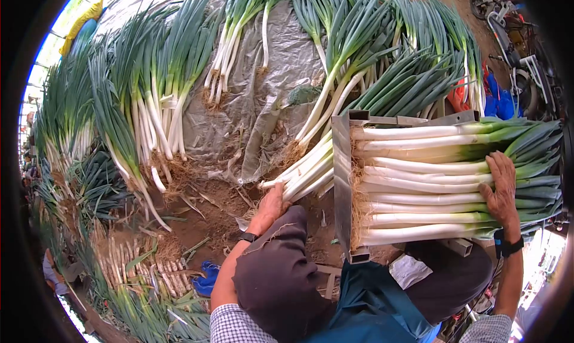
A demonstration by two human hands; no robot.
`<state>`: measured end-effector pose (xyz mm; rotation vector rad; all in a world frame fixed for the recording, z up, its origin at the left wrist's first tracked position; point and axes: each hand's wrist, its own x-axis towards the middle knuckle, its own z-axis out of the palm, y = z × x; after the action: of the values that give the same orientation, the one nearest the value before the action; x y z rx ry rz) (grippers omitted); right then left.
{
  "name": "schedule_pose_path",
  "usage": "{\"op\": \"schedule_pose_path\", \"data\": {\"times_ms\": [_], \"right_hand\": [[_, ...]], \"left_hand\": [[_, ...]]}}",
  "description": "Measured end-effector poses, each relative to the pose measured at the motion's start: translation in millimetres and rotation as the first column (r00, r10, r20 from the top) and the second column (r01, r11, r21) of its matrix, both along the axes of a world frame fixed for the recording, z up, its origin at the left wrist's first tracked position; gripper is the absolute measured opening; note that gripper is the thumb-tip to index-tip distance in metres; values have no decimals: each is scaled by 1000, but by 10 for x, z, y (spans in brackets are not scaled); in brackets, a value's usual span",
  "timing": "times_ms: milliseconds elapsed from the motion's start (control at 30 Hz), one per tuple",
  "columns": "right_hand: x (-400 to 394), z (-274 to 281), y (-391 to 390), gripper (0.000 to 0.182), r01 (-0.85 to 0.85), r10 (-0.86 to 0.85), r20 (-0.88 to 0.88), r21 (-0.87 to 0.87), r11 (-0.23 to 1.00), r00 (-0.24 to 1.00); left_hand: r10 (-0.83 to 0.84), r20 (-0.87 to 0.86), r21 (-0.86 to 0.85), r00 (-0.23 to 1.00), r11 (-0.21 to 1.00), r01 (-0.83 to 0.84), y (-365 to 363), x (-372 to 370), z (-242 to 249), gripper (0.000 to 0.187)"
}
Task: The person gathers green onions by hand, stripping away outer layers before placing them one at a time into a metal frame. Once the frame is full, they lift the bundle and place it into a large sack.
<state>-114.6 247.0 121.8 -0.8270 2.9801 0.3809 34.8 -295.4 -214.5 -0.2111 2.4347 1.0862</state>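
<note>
Trimmed white stalks of large green onions (311, 171) lie near my left knee. My left hand (270, 211) is closed at their lower ends, its fingertips partly hidden. On my right, a metal frame (342, 181) holds a row of long green onions (424, 179), roots against its left plate and leaves pointing right. My right hand (501, 184) lies across these onions where white turns to green, fingers and thumb apart, pressing on top rather than wrapped round them. A dark band sits on each wrist.
More green onions (158, 98) with roots lie on a grey sheet (257, 104) ahead. Another pile (149, 268) is at lower left, near a blue item (206, 278). A white cloth or paper (410, 271) lies below the frame. A parked two-wheeler (508, 50) stands at upper right.
</note>
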Motion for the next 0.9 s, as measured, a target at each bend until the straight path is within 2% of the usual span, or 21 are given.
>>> {"op": "schedule_pose_path", "data": {"times_ms": [67,133,167,200,233,267,333,433,467,500,533,567,600,633,667,700,800,867,900], "right_hand": [[4,25,-43,66,28,-28,19,16,999,999],[-3,43,-76,66,39,-39,28,1,999,999],[9,47,-87,66,42,-42,35,-7,999,999],[8,55,-82,67,56,-56,50,0,998,997],[3,55,-67,68,67,-67,62,3,998,996],[10,54,-55,69,79,-79,74,5,997,994],[23,39,-35,67,71,-71,53,-1,997,996],[2,43,-85,63,84,-82,44,-70,994,996],[20,51,-115,62,97,-92,55,-94,991,994],[20,39,-134,63,96,-92,37,-127,987,995],[5,33,-115,61,73,-68,39,-157,985,997],[0,80,-163,60,100,-90,67,-168,981,994],[20,123,-152,59,94,-82,67,-204,974,994],[17,89,-79,59,64,-57,42,-195,979,997],[-7,120,-72,59,51,-40,62,-176,983,997],[-3,98,-23,60,43,-33,52,-212,976,998],[-4,31,52,62,34,-27,36,-238,971,999],[21,-19,90,62,20,-21,0,-238,971,1000],[11,-41,114,60,-6,1,-19,-253,967,1000]], "left_hand": [[-31,17,5,999,1000,30,-57,-38,-5,37],[-59,1,-159,998,986,58,-204,-230,219,14],[-98,34,-237,995,966,103,-318,-394,470,11],[-70,-37,-326,997,944,54,-429,-496,651,13],[-110,-147,-457,983,889,31,-585,-598,753,14],[-86,-199,-512,976,859,-29,-731,-714,917,9],[-162,-531,-603,832,762,-236,-982,-765,962,13],[22,-386,-576,922,775,-260,-1101,-548,770,21],[70,-237,-556,969,808,-195,-1108,-452,727,25],[51,-186,-545,981,826,-146,-1119,-351,605,23],[106,39,-506,994,860,-72,-1077,-376,583,22],[-2,108,-410,994,911,47,-1094,-329,574,24],[33,402,-286,915,954,92,-1092,-428,514,34],[-121,535,-138,836,964,228,-951,-584,918,36],[-136,451,-107,882,973,205,-989,-525,819,37],[-67,420,-118,905,985,128,-808,-549,1233,36],[35,449,-95,893,995,9,-727,-686,1796,33],[-51,166,-405,985,907,115,-1061,-799,1841,28],[-152,44,-493,987,856,154,-1273,-878,1985,36]]}}
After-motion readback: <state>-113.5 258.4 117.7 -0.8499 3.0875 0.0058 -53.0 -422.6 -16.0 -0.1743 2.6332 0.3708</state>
